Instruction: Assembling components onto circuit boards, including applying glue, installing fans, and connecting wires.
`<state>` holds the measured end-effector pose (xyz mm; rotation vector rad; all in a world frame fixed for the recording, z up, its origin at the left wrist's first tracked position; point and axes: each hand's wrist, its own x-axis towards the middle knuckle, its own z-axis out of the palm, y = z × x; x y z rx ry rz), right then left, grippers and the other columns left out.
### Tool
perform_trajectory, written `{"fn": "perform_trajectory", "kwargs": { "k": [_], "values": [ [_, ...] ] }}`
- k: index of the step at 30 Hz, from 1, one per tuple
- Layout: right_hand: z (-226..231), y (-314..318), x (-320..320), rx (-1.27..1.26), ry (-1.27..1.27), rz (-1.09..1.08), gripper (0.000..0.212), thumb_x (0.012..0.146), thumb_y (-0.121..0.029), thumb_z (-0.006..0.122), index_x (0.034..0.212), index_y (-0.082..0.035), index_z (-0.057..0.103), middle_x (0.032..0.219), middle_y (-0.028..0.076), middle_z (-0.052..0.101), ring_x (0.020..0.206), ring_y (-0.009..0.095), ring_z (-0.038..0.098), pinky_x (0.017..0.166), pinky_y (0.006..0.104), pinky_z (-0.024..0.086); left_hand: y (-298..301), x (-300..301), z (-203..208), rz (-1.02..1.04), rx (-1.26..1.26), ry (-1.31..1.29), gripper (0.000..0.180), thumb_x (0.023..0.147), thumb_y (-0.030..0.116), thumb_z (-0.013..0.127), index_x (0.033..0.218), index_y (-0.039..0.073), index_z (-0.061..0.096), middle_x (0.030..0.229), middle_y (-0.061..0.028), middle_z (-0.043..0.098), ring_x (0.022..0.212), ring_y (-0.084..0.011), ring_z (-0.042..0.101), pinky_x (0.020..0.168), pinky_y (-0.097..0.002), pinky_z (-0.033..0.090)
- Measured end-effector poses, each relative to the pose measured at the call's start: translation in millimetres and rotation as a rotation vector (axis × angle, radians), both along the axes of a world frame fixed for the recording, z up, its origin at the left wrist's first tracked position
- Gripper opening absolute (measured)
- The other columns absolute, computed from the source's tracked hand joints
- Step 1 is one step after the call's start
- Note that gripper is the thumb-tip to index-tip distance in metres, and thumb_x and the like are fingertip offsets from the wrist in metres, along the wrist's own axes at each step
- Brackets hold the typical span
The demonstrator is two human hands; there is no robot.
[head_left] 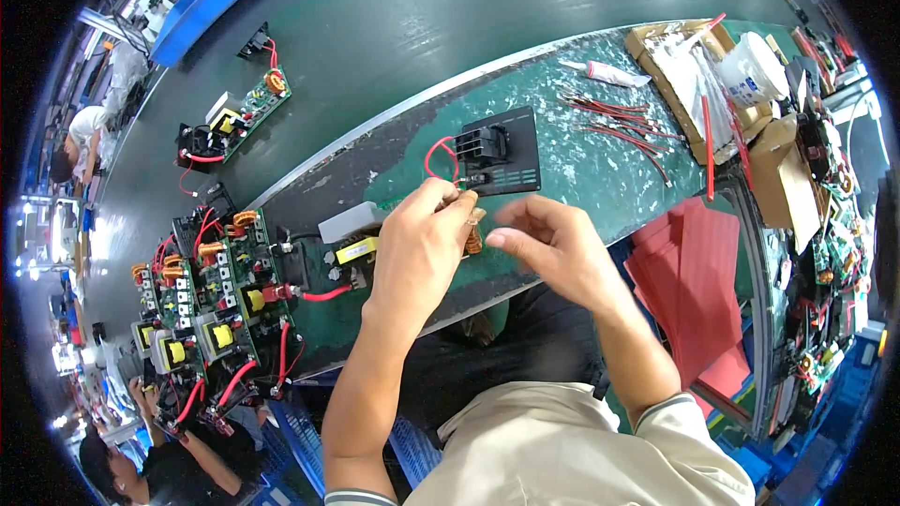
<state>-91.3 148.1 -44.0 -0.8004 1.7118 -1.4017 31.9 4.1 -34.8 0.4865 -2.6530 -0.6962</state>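
From where I stand, the person's left hand (422, 244) is bent over the right end of a green circuit-board assembly with a yellow-wrapped transformer (356, 250), lying at the table's near edge. Its fingers are narrow, thumb close to forefinger, just beside an upright copper-wound coil (473, 241); I cannot tell what, if anything, they pinch. The hand perhaps also keeps the board steady. The right hand (553, 244) hangs just right of the coil, blurred, thumb and fingers apart, nothing visible between them.

Just beyond lies a flat black slotted panel (518, 152) bearing a black socket block (482, 143). A thin red wire loop (428, 161) curves from it toward the left hand, which may be why the panel sits so near. Similar boards with red cables (220, 281) stand packed at left, likely for easy reach. Loose dark-red wires (619, 122) lie on the far right.
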Motion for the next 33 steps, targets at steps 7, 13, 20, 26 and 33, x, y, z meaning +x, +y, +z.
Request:
{"fn": "perform_trajectory", "kwargs": {
  "k": [7, 13, 20, 26, 33],
  "values": [
    [-14.9, -21.9, 16.1, -0.036, -0.063, -0.077, 0.014, 0.098, -0.012, 0.064, 0.097, 0.002, 0.063, 0.077, 0.0, 0.063, 0.068, 0.004, 0.056, 0.058, 0.0209, 0.045, 1.0, 9.7, 8.4, -0.005, 0.225, 0.065, 0.022, 0.08, -0.004, 0.071, 0.102, -0.001, 0.071, 0.096, -0.0125, 0.062, 0.082, -0.0285, 0.067, 0.072, -0.0359, 0.055],
    [-21.4, -22.2, 14.7, 0.083, -0.069, -0.083, 0.022, 0.097, -0.019, 0.066, 0.091, 0.002, 0.064, 0.071, 0.001, 0.061, 0.06, 0.005, 0.053, 0.052, 0.0231, 0.042, -5.4, 13.1, 5.6, 0.012, 0.367, 0.141, 0.021, 0.079, -0.007, 0.071, 0.099, -0.002, 0.074, 0.095, -0.0104, 0.067, 0.084, -0.0192, 0.069, 0.074, -0.03, 0.055],
    [-44.5, -21.5, -16.3, -0.034, 0.632, -0.263, 0.03, 0.084, -0.019, 0.078, 0.103, 0.001, 0.067, 0.071, 0.013, 0.065, 0.059, 0.018, 0.061, 0.059, 0.0329, 0.05, -19.4, -6.5, 6.6, 0.058, 0.281, 0.125, 0.018, 0.084, -0.006, 0.069, 0.102, -0.004, 0.073, 0.091, -0.0093, 0.065, 0.079, -0.0132, 0.065, 0.07, -0.0252, 0.051],
    [-45.5, -59.9, -2.8, -0.267, -0.004, -0.258, 0.025, 0.088, -0.006, 0.072, 0.109, 0.003, 0.064, 0.091, 0.013, 0.069, 0.078, 0.012, 0.064, 0.07, 0.0283, 0.053, -27.0, -13.4, -7.7, 0.159, 0.307, 0.062, 0.018, 0.085, -0.006, 0.068, 0.102, -0.005, 0.071, 0.09, -0.0077, 0.062, 0.074, -0.0111, 0.061, 0.066, -0.0246, 0.049],
    [-42.2, -57.5, -3.5, -0.319, 0.284, -0.296, 0.02, 0.089, -0.001, 0.065, 0.109, 0.002, 0.065, 0.085, 0.009, 0.064, 0.073, 0.019, 0.064, 0.067, 0.0297, 0.052, -24.8, -15.8, -8.4, 0.178, 0.215, 0.113, 0.022, 0.083, -0.007, 0.066, 0.101, 0.001, 0.074, 0.09, -0.0072, 0.061, 0.071, -0.0165, 0.063, 0.063, -0.029, 0.051]
  ]
}}
